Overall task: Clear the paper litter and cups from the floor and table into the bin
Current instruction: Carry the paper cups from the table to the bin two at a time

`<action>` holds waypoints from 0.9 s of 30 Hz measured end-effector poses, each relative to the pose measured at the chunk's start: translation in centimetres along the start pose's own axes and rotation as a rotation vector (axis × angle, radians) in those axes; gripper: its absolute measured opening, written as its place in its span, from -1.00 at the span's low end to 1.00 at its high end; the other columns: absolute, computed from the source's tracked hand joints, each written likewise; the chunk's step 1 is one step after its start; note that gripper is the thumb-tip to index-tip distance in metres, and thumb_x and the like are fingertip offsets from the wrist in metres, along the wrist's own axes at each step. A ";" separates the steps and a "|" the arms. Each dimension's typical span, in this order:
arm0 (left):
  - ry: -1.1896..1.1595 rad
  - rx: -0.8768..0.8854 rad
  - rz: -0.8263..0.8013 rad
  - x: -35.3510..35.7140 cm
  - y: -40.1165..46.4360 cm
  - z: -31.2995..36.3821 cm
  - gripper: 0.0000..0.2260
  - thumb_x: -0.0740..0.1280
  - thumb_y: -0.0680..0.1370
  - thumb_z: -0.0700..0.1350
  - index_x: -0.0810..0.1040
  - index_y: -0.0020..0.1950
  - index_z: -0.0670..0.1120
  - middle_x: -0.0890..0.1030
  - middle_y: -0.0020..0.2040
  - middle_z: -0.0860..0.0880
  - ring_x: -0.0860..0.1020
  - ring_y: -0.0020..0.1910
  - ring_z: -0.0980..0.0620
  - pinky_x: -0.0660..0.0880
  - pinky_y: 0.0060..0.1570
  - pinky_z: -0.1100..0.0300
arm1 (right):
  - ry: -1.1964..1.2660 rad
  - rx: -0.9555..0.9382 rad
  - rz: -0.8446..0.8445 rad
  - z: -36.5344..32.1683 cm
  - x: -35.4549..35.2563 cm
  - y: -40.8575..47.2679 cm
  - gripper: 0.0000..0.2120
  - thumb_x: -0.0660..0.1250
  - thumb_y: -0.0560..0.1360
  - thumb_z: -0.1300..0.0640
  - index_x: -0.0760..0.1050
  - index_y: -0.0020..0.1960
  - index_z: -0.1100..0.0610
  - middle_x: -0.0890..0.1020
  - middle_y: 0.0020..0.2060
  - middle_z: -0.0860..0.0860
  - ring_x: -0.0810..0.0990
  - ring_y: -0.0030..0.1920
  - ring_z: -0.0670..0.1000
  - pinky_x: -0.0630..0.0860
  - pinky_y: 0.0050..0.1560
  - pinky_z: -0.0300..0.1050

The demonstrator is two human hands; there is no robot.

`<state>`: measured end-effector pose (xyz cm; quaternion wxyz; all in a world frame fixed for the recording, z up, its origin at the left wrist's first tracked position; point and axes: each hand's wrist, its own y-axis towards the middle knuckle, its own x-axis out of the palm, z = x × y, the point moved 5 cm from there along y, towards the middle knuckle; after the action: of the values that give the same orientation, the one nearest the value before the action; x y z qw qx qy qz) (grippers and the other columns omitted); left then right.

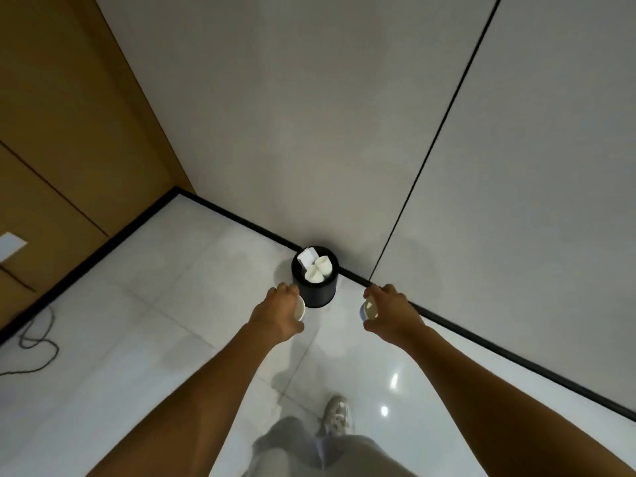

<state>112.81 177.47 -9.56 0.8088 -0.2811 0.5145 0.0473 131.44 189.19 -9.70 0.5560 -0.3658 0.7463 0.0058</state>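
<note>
A black round bin stands on the floor against the wall's black skirting. Inside it lie two white paper cups and a piece of white paper. My left hand grips a white paper cup just to the left of the bin, level with its lower wall. My right hand grips another paper cup to the right of the bin, its open mouth turned toward the bin. Both arms are stretched forward.
Glossy white tiled floor meets grey wall panels ahead and brown wooden panels on the left. A black cable lies on the floor at the far left. My leg and shoe are below the hands.
</note>
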 end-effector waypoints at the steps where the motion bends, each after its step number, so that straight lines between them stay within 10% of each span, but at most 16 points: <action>1: -0.014 -0.016 0.015 -0.5 1.6 -0.1 -0.45 0.44 0.43 -0.02 0.30 0.32 -0.11 0.38 0.24 -0.09 0.37 0.24 -0.09 0.49 0.10 0.03 | -0.015 -0.012 -0.008 -0.2 -0.9 2.0 -0.47 0.44 0.37 0.10 0.35 0.29 0.00 0.41 0.17 0.07 0.44 0.17 0.16 0.50 0.01 -0.08; 27: -0.288 -0.431 0.076 -4.0 31.1 -7.1 -0.54 0.39 0.46 -0.04 0.34 0.26 -0.18 0.45 0.09 -0.10 0.47 0.06 -0.07 0.47 -0.13 0.17 | -0.241 -0.312 -0.394 -6.5 -3.8 41.4 -0.47 0.43 0.44 0.08 0.30 0.34 0.06 0.35 0.27 0.11 0.40 0.21 0.15 0.44 0.07 -0.10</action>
<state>93.84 200.78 -21.00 0.7928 -0.4178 0.3821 0.2258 103.63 218.82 -20.52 0.5681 -0.5816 0.5795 0.0560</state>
